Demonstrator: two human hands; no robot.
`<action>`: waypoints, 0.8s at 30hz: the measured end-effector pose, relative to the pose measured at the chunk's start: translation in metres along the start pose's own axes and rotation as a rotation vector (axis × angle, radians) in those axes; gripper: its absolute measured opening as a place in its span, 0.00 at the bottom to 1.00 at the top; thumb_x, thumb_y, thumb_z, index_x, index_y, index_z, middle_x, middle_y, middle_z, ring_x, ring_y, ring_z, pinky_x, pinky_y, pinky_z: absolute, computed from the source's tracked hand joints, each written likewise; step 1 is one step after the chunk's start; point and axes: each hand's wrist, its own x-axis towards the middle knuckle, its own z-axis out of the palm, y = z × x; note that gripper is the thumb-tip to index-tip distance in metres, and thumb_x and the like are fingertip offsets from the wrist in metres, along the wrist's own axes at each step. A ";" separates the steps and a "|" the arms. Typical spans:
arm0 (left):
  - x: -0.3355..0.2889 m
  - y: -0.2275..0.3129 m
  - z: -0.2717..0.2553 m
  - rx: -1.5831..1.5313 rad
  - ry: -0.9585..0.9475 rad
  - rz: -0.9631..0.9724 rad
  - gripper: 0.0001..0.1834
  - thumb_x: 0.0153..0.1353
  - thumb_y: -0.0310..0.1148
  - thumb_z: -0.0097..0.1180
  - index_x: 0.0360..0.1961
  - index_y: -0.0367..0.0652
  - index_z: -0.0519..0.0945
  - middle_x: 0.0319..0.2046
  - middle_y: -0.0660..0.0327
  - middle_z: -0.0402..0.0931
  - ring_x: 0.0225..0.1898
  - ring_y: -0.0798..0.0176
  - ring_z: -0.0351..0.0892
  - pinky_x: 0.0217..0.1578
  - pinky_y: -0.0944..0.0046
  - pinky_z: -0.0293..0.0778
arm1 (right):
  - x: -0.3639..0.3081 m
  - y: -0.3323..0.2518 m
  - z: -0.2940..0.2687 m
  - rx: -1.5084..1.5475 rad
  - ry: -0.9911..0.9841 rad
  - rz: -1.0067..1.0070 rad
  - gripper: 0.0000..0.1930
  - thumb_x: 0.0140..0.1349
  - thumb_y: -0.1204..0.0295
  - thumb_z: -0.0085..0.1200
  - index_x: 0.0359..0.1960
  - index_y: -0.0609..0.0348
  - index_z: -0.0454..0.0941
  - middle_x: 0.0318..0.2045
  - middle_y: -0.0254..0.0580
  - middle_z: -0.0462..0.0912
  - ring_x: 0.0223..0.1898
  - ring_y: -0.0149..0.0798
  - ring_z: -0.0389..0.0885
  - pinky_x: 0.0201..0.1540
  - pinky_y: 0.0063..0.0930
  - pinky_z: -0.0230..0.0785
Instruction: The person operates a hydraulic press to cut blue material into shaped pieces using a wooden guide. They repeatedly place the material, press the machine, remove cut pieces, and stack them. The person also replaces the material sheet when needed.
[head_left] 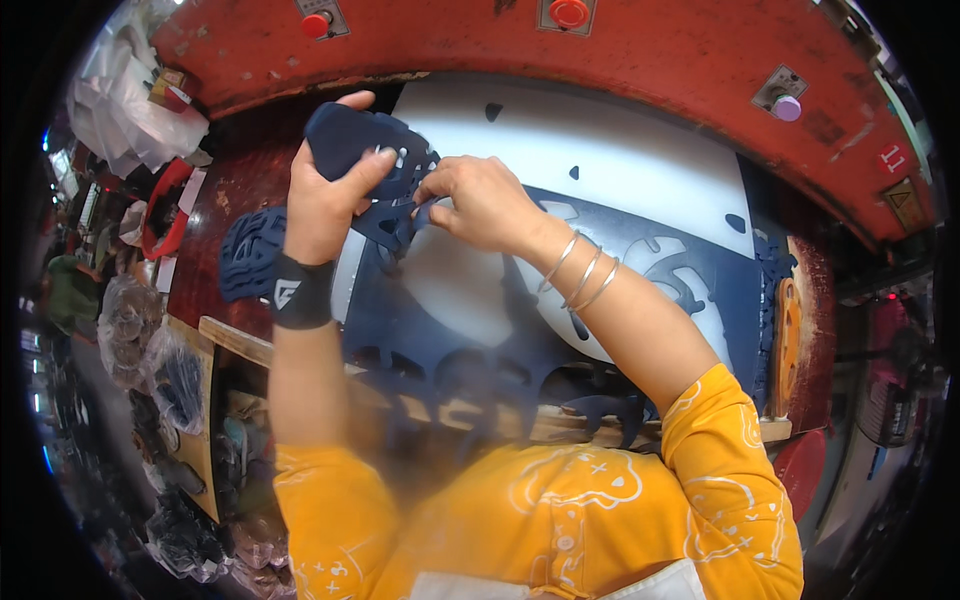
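Note:
My left hand (325,200) is wrapped round a stack of dark blue cut-out pieces (350,135), its thumb lying across the top. These look like flat foam or rubber parts with slots and holes. My right hand (485,205) has its fingers pinched on the lower right edge of the dark blue material, beside the stack. Below both hands a dark blue sheet (400,315) with large cut-out openings lies over a white board (640,160). Its lower edge hangs in curved strips toward me. What lies under my right fingertips is partly hidden.
A red machine beam (440,40) with push buttons spans the far side. More dark blue cut pieces (255,250) are stacked at the left. An orange cutting die (788,340) stands at the right edge. Plastic bags (135,110) and wrapped items crowd the left.

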 end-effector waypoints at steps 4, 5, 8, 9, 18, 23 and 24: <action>-0.004 0.006 -0.017 0.688 -0.229 0.245 0.27 0.54 0.21 0.57 0.57 0.40 0.72 0.45 0.55 0.79 0.45 0.64 0.78 0.49 0.66 0.70 | 0.010 -0.003 0.001 0.201 0.007 -0.032 0.09 0.50 0.66 0.64 0.31 0.57 0.85 0.26 0.47 0.83 0.30 0.49 0.81 0.38 0.35 0.73; -0.005 0.003 -0.019 0.817 -0.220 0.129 0.26 0.55 0.22 0.57 0.57 0.40 0.72 0.44 0.52 0.80 0.45 0.61 0.79 0.48 0.66 0.70 | 0.011 -0.005 0.000 0.225 0.006 -0.038 0.09 0.51 0.67 0.63 0.32 0.57 0.85 0.26 0.48 0.83 0.31 0.49 0.82 0.39 0.36 0.73; -0.011 -0.008 -0.022 0.787 -0.256 0.039 0.22 0.60 0.30 0.56 0.56 0.40 0.74 0.40 0.49 0.81 0.42 0.52 0.81 0.45 0.60 0.73 | 0.011 -0.011 -0.001 0.223 0.035 -0.073 0.09 0.51 0.69 0.64 0.33 0.58 0.84 0.27 0.50 0.83 0.32 0.48 0.82 0.40 0.35 0.74; -0.010 -0.010 -0.023 0.600 -0.282 -0.010 0.22 0.61 0.30 0.56 0.56 0.38 0.74 0.40 0.54 0.81 0.41 0.58 0.80 0.45 0.63 0.73 | 0.011 -0.012 -0.002 0.213 0.052 -0.084 0.10 0.50 0.69 0.64 0.33 0.59 0.84 0.27 0.49 0.84 0.31 0.48 0.83 0.40 0.33 0.74; -0.026 -0.018 -0.013 0.231 -0.386 -0.384 0.11 0.63 0.37 0.56 0.40 0.41 0.79 0.24 0.72 0.69 0.26 0.77 0.64 0.27 0.74 0.62 | 0.006 0.012 -0.005 0.334 0.000 -0.116 0.13 0.50 0.65 0.67 0.34 0.60 0.84 0.22 0.48 0.83 0.26 0.41 0.82 0.34 0.29 0.73; -0.032 -0.019 -0.016 0.413 -0.452 -0.395 0.14 0.63 0.41 0.57 0.28 0.41 0.76 0.19 0.72 0.67 0.23 0.76 0.63 0.24 0.72 0.60 | -0.004 0.011 0.003 0.444 -0.029 0.013 0.12 0.51 0.65 0.66 0.31 0.62 0.84 0.22 0.44 0.82 0.25 0.36 0.79 0.33 0.27 0.71; -0.034 -0.018 -0.019 0.435 -0.434 -0.416 0.13 0.62 0.40 0.57 0.29 0.41 0.77 0.19 0.72 0.67 0.23 0.76 0.63 0.24 0.72 0.60 | -0.006 0.009 0.006 0.473 -0.033 0.047 0.12 0.51 0.65 0.65 0.30 0.62 0.83 0.24 0.44 0.83 0.26 0.35 0.79 0.34 0.27 0.71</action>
